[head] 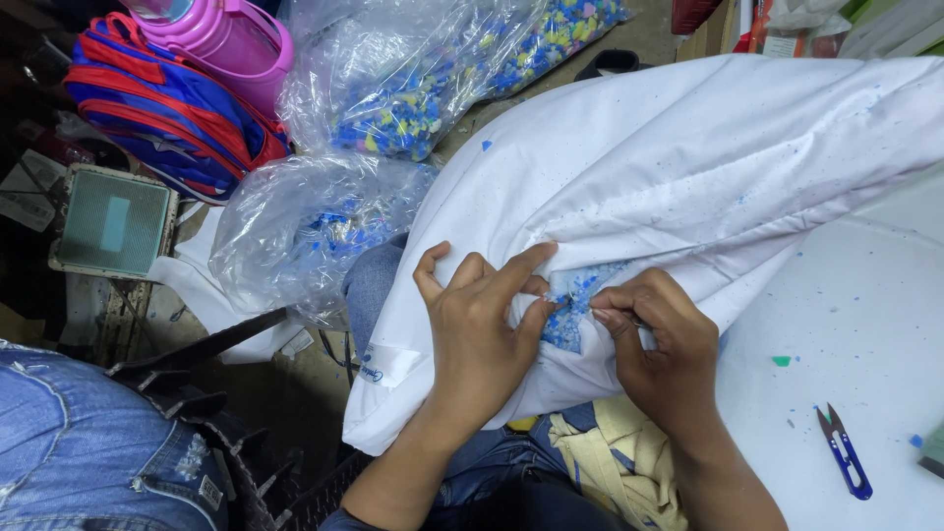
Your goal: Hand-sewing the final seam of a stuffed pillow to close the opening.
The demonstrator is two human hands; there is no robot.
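Landmark: large white fabric sack (688, 167) stuffed w/ blue foam chips (578, 307), lying across lap. Left hand (482, 329) is pressing on sack, fingers half curled, thumb and forefinger pinching cloth at opening edge. Right hand (661, 339) is closing in a tight pinch on opposite edge. Blue thread snips (844, 452) are lying right of sack. Clear plastic bags of coloured chips (393, 108) are sitting beyond sack, left.
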